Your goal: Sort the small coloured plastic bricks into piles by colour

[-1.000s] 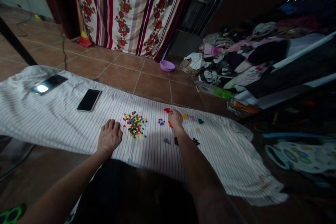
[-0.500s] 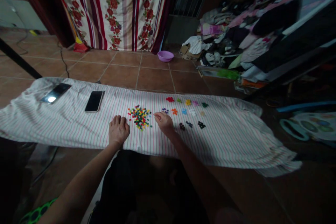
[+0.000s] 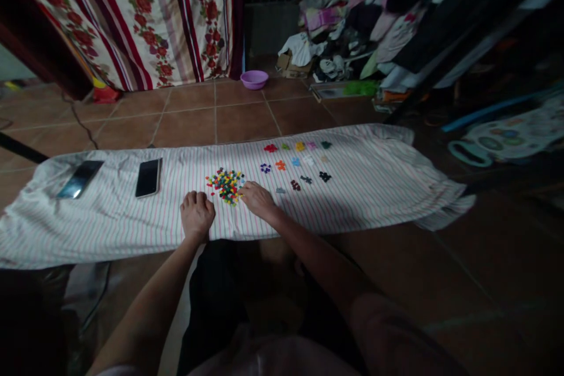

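Note:
A mixed pile of small colored pieces [image 3: 225,184], mostly red, yellow and green, lies on the striped cloth [image 3: 379,200]. At its right edge my right hand [image 3: 258,200] is closed, fingertips down against the outer pieces; what they hold, if anything, is too small to make out. My left hand [image 3: 197,214] rests palm down on the cloth just left of the pile, fingers loosely bent and slightly apart, holding nothing. Beyond my right hand sit small single-color groups, among them red [image 3: 270,148], orange [image 3: 281,165], light blue [image 3: 295,161], grey [image 3: 281,190] and black [image 3: 325,176].
Two phones, a dark one [image 3: 148,177] and a shiny one [image 3: 80,179], lie on the cloth's left part. Past the far edge a purple basin [image 3: 254,79] stands on the tiled floor. A heap of clothes [image 3: 352,29] is at the back right, and a flowered curtain [image 3: 167,17] hangs behind.
My right hand has moved left to the pile's edge. My left hand stays beside the pile. The whole view has shifted and tilted, and the grey group now shows past my right hand.

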Action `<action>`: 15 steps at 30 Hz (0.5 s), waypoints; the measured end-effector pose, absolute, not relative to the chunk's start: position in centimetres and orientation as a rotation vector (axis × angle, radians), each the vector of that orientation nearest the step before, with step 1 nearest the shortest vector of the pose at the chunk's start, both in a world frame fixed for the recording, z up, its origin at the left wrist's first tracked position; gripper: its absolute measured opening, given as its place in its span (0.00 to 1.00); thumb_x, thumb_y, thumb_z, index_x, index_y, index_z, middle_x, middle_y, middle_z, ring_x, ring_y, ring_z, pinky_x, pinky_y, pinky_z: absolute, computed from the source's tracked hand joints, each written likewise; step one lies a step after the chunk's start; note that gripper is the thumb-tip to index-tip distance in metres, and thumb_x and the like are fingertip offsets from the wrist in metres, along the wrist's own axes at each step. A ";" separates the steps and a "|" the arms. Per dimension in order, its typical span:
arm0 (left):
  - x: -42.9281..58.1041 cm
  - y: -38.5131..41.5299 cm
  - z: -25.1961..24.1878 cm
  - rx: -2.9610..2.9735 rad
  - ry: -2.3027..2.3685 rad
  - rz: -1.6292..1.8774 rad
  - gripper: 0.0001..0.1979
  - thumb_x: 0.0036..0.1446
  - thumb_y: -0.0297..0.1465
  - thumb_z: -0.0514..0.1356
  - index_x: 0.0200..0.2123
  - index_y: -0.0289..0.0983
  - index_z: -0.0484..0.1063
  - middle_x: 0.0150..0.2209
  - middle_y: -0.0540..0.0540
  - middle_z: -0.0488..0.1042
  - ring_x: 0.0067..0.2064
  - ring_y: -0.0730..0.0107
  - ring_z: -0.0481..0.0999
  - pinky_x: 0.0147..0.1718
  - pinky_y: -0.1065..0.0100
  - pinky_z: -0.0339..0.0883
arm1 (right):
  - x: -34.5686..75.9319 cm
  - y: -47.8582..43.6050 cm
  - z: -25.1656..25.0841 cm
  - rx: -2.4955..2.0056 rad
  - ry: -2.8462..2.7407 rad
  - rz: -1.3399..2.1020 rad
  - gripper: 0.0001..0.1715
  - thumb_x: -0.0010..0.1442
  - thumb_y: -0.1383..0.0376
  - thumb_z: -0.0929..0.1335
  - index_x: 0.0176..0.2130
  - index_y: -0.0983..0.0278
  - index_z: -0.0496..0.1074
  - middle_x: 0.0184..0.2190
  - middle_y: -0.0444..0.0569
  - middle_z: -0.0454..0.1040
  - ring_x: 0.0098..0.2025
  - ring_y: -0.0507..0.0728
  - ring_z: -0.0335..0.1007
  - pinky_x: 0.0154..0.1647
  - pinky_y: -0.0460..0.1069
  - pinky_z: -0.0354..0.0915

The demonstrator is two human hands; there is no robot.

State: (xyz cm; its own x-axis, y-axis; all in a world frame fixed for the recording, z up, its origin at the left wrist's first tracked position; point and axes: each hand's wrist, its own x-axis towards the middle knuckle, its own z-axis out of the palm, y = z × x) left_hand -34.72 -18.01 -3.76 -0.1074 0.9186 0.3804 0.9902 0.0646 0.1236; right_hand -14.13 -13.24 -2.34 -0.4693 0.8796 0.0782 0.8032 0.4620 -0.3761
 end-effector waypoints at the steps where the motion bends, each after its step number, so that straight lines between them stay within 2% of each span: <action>1: -34.7 -18.0 -3.8 -1.950 -2.127 -0.526 0.13 0.61 0.31 0.48 0.43 0.35 0.70 0.45 0.37 0.69 0.50 0.53 0.67 0.44 0.57 0.59 | -14.2 -13.3 -2.4 -1.454 -2.453 0.415 0.14 0.65 0.70 0.63 0.42 0.60 0.77 0.41 0.51 0.74 0.48 0.57 0.67 0.50 0.50 0.63; 8: -34.7 -18.0 -3.8 -1.957 -2.101 -0.553 0.13 0.60 0.32 0.49 0.43 0.36 0.70 0.45 0.37 0.70 0.49 0.52 0.67 0.43 0.56 0.59 | -14.4 -13.8 -2.8 -1.489 -2.484 0.252 0.14 0.67 0.68 0.61 0.43 0.58 0.75 0.41 0.50 0.74 0.46 0.57 0.66 0.47 0.50 0.65; 15: -34.8 -18.1 -3.8 -1.964 -2.078 -0.538 0.14 0.61 0.33 0.48 0.43 0.36 0.70 0.45 0.37 0.70 0.49 0.52 0.68 0.42 0.56 0.60 | -14.3 -14.4 -2.0 -1.474 -2.581 0.144 0.12 0.67 0.67 0.62 0.43 0.61 0.75 0.42 0.50 0.75 0.45 0.57 0.68 0.45 0.50 0.66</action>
State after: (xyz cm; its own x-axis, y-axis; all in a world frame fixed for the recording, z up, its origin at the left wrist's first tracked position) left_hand -34.80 -18.09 -3.81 -0.0740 0.9088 0.4106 0.9939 0.0333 0.1055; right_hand -14.33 -14.43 -2.04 -0.4988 0.8614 0.0958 0.8454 0.5080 -0.1651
